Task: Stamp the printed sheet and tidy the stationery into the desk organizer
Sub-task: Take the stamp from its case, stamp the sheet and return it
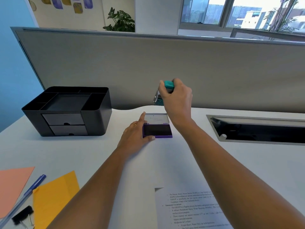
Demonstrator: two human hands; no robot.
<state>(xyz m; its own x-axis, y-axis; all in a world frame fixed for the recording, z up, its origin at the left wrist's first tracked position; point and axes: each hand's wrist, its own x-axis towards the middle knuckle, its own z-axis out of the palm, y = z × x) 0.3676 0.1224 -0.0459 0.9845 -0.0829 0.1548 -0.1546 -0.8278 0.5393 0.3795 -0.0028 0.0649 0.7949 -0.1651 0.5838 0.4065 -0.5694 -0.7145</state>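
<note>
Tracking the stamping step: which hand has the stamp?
The right hand, raised, grips the teal stamp; the left hand lies low, resting against the open ink pad.

This is an office workstation. A grey fabric partition [148,63] with a metal top rail backs a white desk [82,154], and a recessed cable tray [255,119] is set into the desktop. Stationery is all around: a black desk organizer [66,111] with 2 drawers, a printed sheet [189,210], coloured paper [54,199], a pen [33,185], a binder clip [22,214], an ink pad [156,130] and a stamp [169,84]. Beyond the partition are a potted plant [120,20] and wide windows [231,12] facing city buildings.
</note>
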